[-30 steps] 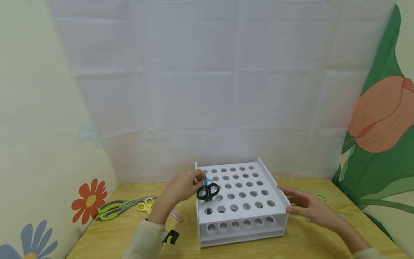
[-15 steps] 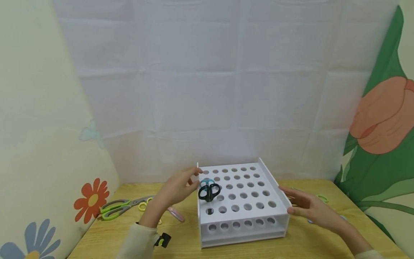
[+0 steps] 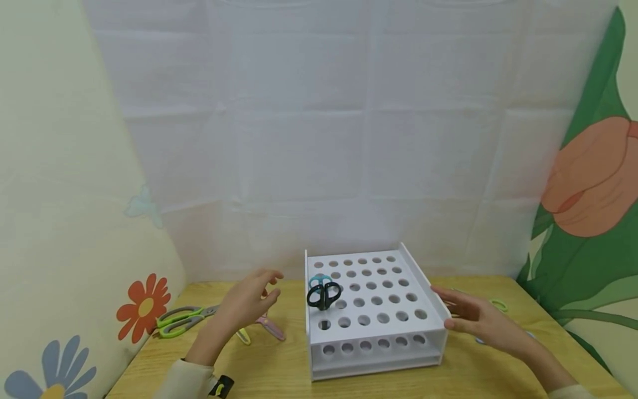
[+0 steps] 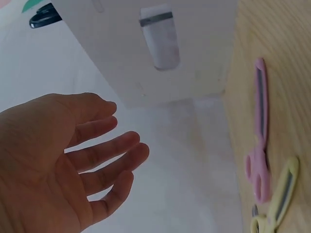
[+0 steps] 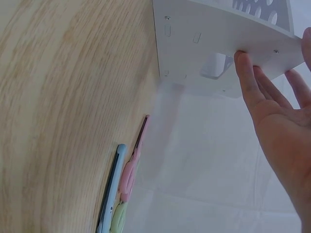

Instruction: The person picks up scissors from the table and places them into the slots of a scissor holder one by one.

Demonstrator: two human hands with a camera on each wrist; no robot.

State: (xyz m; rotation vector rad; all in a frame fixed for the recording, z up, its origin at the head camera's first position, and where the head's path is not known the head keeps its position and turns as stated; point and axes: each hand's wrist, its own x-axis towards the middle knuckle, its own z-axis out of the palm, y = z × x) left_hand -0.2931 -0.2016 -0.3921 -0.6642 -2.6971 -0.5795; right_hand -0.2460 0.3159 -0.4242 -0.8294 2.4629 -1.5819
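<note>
A white rack [image 3: 371, 327] with rows of round holes stands on the table. Black-handled scissors [image 3: 323, 302] and teal-handled scissors [image 3: 319, 277] are upright in its left-hand holes, handles up. My left hand [image 3: 249, 299] hovers left of the rack, fingers loosely bent and holding nothing. Below that hand, pink scissors [image 4: 261, 177] and yellow scissors [image 4: 285, 189] lie on the wood in the left wrist view. My right hand [image 3: 480, 321] rests its fingers against the rack's right side panel [image 5: 218, 39], beside a cut-out in it.
Large green-and-grey scissors [image 3: 174, 327] lie at the table's left. Right of the rack, blue scissors [image 5: 112, 184], pink scissors [image 5: 127, 177] and a green handle [image 5: 118, 218] lie on the table [image 5: 73, 97]. A white cloth [image 3: 324, 138] hangs behind.
My left hand has come away from the teal-handled scissors and moved left, off the rack. The scissors stay in the holes. My right hand keeps its place at the rack's side.
</note>
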